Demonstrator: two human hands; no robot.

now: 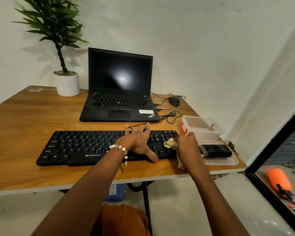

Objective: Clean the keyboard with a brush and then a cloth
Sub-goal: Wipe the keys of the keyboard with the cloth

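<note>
A black keyboard point(85, 147) lies across the wooden table point(32, 120) in front of me. My left hand point(138, 142) rests flat on its right-centre keys, fingers spread straight, thumb down at the front edge. My right hand point(187, 145) grips a crumpled cream cloth point(170, 143) and presses it on the keys near the keyboard's right end. A tail of the cloth hangs below my wrist. A black brush point(215, 150) lies on a clear plastic lid point(228, 161) just right of the keyboard.
An open black laptop point(119, 92) stands behind the keyboard, with cables and a black mouse point(174, 101) to its right. A clear plastic box point(203, 127) sits by the table's right edge. A potted plant point(67, 84) stands at the back left.
</note>
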